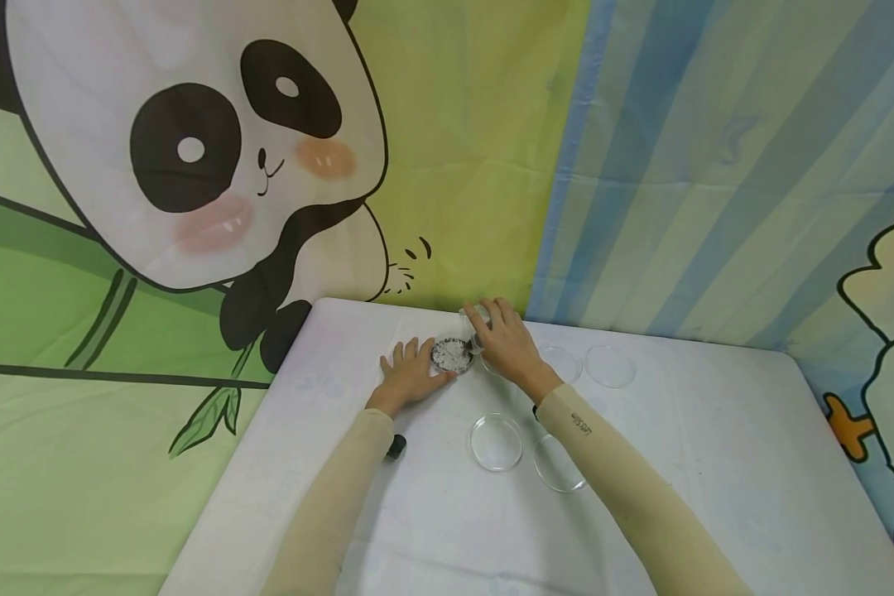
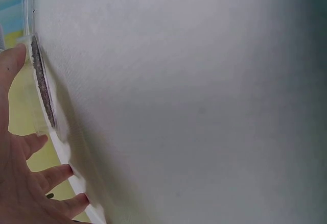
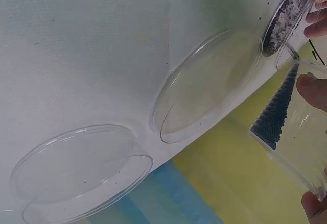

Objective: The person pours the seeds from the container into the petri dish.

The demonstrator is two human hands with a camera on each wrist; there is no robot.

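Note:
My left hand (image 1: 408, 377) steadies a petri dish (image 1: 452, 356) at the table's far side, thumb and forefinger at its rim, other fingers spread. White and black grains cover the dish's bottom. In my right hand (image 1: 505, 339) is a clear plastic cup (image 3: 299, 127), gripped by its sides and tilted over the dish. Small black beads (image 3: 276, 114) are heaped along the cup's lower wall, and a dark trickle shows at its mouth. In the left wrist view, the dish (image 2: 42, 81) appears edge-on between thumb and forefinger.
Beside the filled dish, clear petri dishes (image 3: 209, 83) (image 1: 611, 367) line the far edge. Two more, a left one (image 1: 495, 443) and a right one (image 1: 557, 463) partly behind the right sleeve, lie nearer. A small black object (image 1: 396, 447) sits by the left sleeve. A printed curtain (image 1: 462, 165) hangs behind.

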